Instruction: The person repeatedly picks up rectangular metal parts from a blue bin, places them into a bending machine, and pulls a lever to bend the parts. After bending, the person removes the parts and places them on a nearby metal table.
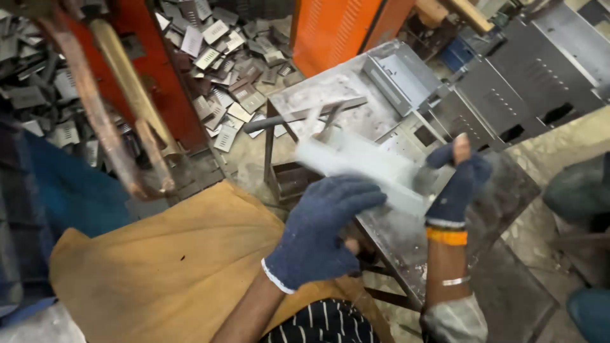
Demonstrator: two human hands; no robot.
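Pale folded sheet-metal piece (362,166), blurred by motion, is held above the grey steel work table (508,190), gripped at both ends. Fingers of the left hand (318,232), in a dark blue knitted glove, are curled around its near end; the right hand (459,181), likewise gloved with a bare fingertip showing, is closed on its far end. A firm, even two-handed grip seems advisable. An orange louvred metal cabinet (337,28) stands behind; no labels can be made out.
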